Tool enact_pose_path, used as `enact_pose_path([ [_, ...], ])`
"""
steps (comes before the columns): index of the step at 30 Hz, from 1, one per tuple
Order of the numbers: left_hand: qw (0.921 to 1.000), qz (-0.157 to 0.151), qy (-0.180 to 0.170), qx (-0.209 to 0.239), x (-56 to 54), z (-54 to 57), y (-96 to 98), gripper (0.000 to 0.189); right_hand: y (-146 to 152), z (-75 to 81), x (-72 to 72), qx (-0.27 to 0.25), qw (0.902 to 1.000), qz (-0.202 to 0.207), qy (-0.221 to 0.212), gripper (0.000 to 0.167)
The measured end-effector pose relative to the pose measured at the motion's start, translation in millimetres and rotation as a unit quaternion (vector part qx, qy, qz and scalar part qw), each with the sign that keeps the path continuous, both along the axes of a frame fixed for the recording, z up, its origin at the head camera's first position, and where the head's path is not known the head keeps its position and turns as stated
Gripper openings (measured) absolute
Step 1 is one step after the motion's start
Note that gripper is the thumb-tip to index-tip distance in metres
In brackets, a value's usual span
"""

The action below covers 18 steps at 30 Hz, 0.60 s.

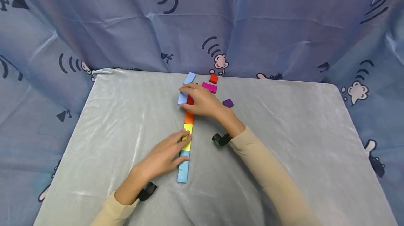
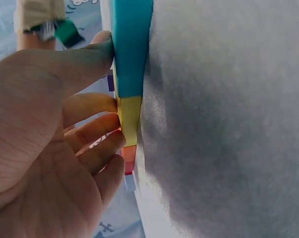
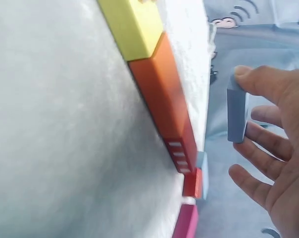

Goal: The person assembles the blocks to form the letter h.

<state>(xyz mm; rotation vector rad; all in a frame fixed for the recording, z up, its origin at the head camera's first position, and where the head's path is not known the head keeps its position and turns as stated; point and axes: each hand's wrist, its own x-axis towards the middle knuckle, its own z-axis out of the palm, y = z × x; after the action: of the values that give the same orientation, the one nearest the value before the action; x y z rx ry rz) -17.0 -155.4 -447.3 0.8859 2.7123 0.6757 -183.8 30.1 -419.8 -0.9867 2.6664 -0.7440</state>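
A straight row of coloured blocks runs away from the person: a blue block [image 1: 183, 173] nearest, then yellow [image 1: 188, 127], orange [image 1: 189, 118] and dark red [image 1: 190, 100]. My left hand [image 1: 161, 157] lies along the row's left side, its fingers against the yellow part and its thumb at the blue block. Over the far end, my right hand [image 1: 203, 101] pinches a light blue block [image 3: 237, 115] between thumb and fingertips. In the right wrist view that block hangs above the table, beside the orange block [image 3: 162, 94]; white stripes mark the dark red one [image 3: 181, 153].
Beyond the row lie another light blue block [image 1: 189, 78], a red block [image 1: 214, 79], a magenta block [image 1: 209, 87] and a purple block [image 1: 228, 103]. A grey cloth covers the table [image 1: 293, 141]; a patterned blue curtain [image 1: 268, 26] hangs along its back edge.
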Motion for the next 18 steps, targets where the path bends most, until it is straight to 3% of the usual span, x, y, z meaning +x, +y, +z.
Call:
enact_pose_path([
  [8, 1.0000, 0.001, 0.000, 0.000, 0.0, 0.8, -2.0, 0.070, 32, 8.6, 39.0, -0.001, 0.9995, -0.003, 0.031, 0.057],
  [18, 1.0000, 0.006, -0.003, 0.000, 1.6, 1.1, 0.1, 0.070, 71, -2.6, 91.8, -0.014, 0.9987, -0.012, 0.047, 0.054],
])
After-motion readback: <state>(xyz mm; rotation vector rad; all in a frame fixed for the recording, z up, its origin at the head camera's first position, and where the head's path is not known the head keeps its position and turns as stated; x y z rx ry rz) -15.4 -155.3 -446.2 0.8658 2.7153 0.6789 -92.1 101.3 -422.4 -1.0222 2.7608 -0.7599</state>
